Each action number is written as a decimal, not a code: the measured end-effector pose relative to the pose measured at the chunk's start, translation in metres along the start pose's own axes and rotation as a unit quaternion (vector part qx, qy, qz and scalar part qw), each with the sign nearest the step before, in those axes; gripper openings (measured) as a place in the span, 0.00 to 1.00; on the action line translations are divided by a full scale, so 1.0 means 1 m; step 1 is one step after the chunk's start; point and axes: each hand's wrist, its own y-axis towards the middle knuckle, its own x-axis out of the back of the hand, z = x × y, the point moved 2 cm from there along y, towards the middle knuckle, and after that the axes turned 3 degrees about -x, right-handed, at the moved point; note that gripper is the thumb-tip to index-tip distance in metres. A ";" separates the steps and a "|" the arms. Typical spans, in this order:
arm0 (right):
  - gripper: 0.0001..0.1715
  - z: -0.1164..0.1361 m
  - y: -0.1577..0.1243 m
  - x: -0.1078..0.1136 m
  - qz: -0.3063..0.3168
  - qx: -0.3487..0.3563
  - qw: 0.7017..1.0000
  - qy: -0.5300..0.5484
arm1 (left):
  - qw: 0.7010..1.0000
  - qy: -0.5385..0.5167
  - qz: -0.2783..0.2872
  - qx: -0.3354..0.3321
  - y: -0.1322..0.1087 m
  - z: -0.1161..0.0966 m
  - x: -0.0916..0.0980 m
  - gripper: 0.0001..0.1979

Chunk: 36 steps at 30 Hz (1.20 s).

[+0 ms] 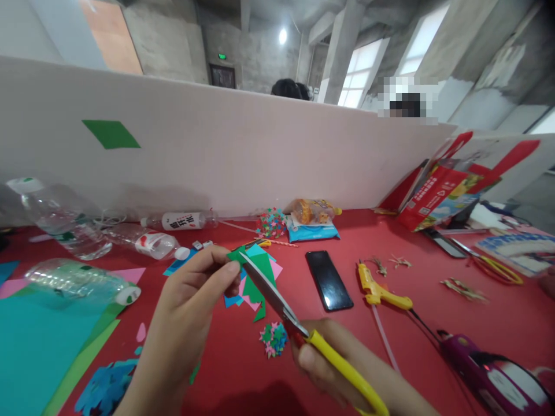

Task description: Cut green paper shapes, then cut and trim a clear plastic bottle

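Between thumb and fingers, my left hand (pixel 195 289) pinches a small piece of green paper (pixel 236 255). My right hand (pixel 321 352) is wrapped round the yellow handles of a pair of scissors (pixel 277 297), whose blade tips meet the green piece near my left fingertips. Below the blades lies a small pile of pink, green and blue paper stars (pixel 273 339). Behind my hands are green, pink and blue paper scraps (pixel 260 282), partly hidden by the blades. At the lower left, blue cut pieces (pixel 106 387) are heaped beside my left forearm.
A black phone (pixel 328 280), a yellow glue gun (pixel 381 292) and a purple corded device (pixel 489 370) lie to the right. Several plastic bottles (pixel 160 241) and teal sheets (pixel 39 341) are on the left. A white partition (pixel 217 150) backs the red table, with a red bag (pixel 446 190) against it.
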 end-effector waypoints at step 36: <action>0.32 -0.003 0.000 0.001 0.027 0.045 0.995 -0.089 | 0.999 -0.018 0.047 0.011 0.002 -0.002 0.012 0.07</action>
